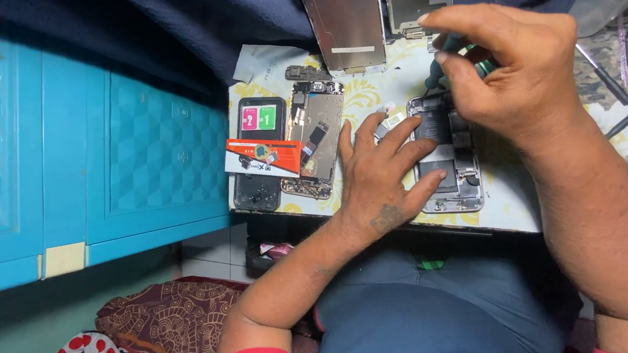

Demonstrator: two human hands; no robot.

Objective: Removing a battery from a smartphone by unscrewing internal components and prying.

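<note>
An opened phone body (pixel 457 182) lies on the small patterned table (pixel 502 206), its insides showing. My left hand (pixel 378 170) rests flat on its left side, fingers spread, holding it down. My right hand (pixel 513 69) hovers over the phone's far end, fingers pinched around a dark-handled tool with a green band (pixel 443 60) that points down at the phone. A small white part (pixel 393 117) lies by my left fingertips.
A second opened phone frame (pixel 316 135), a dark phone with coloured stickers (pixel 259 146) and a red card (pixel 263 156) lie to the left. Metal screen plates (pixel 345 18) lean at the back. Screwdrivers (pixel 602 72) lie at the right. A blue cabinet (pixel 69 150) stands left.
</note>
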